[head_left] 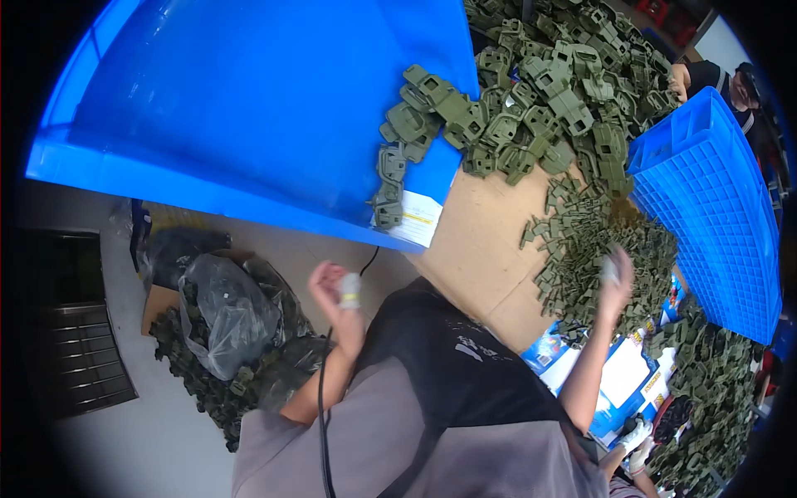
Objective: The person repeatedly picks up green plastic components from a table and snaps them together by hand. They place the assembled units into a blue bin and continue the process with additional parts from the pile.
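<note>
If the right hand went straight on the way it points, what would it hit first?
Most likely the heap of small green parts: the right hand points up the picture across it, with bigger green pieces beyond. Whether the hand hovers over the heap or touches it is unclear.

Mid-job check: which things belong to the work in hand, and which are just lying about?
Likely in the job:
small green parts, under the right hand
large green parts
blue bin

Likely incidental:
clear bag
black cable
</note>
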The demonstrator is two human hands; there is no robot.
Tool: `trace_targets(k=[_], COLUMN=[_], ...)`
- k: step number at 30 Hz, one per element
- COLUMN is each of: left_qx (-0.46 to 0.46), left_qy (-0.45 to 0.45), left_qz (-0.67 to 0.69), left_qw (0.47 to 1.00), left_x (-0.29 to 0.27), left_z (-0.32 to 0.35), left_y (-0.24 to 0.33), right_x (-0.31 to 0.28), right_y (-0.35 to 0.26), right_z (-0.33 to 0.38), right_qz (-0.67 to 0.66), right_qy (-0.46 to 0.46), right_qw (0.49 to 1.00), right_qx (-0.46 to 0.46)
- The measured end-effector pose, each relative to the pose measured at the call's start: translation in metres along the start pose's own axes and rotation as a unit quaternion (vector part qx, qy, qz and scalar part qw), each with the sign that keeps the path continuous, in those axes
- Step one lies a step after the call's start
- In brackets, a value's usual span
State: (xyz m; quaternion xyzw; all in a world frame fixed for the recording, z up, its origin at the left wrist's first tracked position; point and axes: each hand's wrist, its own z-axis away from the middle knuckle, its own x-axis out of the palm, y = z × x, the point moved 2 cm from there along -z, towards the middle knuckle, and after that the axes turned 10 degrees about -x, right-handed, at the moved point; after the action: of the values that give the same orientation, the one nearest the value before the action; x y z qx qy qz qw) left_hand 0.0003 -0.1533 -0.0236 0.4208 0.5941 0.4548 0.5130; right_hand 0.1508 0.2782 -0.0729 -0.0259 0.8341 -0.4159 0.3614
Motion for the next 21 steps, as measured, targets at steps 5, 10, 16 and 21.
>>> trace_targets(k=[5, 10, 16, 21], left_qx=[0.137, 0.058, 0.179, 0.152], left_qy=[0.211, -0.060, -0.062, -0.201], left_qz=[0.187, 0.269, 0.150, 0.354], left_qw=[0.950, 0.959, 0.970, 0.901], left_x=[-0.025, -0.047, -0.030, -0.023], left_z=[-0.125, -0.219, -0.198, -0.202], left_y=[0.085, 0.027, 0.044, 0.081], right_x=[0.224, 0.327, 0.291, 0.219], right_y=[-0.191, -0.243, -0.163, -0.111], right_z=[-0.034, -0.020, -0.018, -0.001], right_qz=[-0.319, 0.182, 0.167, 0.134], right_qy=[-0.306, -0.410, -0.274, -0.145], right_qw=[0.877, 0.777, 0.915, 0.960], right_qx=[-0.188, -0.441, -0.245, -0.197])
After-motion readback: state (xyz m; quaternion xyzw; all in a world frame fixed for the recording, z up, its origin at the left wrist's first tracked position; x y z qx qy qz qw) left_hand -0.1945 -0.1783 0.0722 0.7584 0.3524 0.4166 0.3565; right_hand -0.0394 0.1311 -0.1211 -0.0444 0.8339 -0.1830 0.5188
